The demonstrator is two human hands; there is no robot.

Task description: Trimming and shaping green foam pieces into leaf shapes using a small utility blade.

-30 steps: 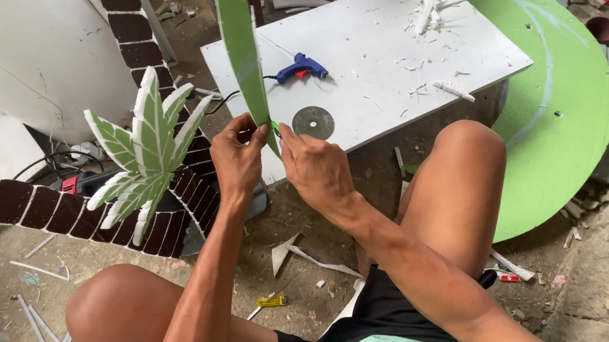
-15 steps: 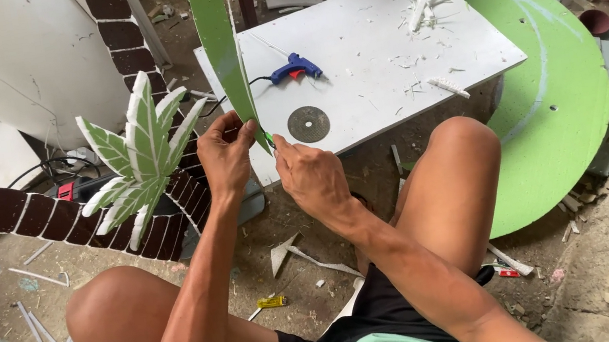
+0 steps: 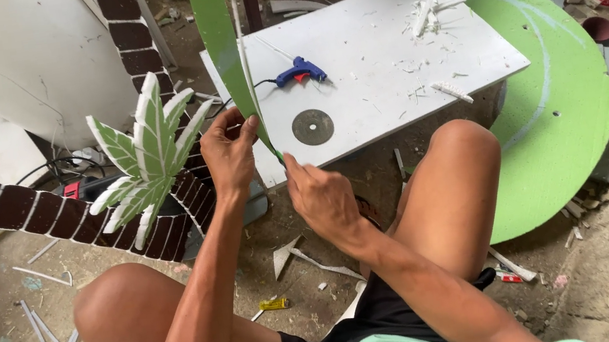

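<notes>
Green foam strip (image 3: pixel 221 43) is running straight up from both grips: left hand (image 3: pixel 231 154) pinching higher, right hand (image 3: pixel 322 196) pinching its bottom tip (nearer the body).

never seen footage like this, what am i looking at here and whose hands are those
This is one picture from a camera worn on a person's head, looking down, so the two bare arms and the knees belong to the wearer, who squats on a littered floor. The left hand and the right hand both grip a long, narrow green foam strip with a white edge that rises out of the top of the picture. Behind it lies a white rectangular board carrying a blue glue gun, a round grey metal disc and white foam scraps. To the left stands a green and white foam leaf shape; to the right lies a large round green panel.
</notes>
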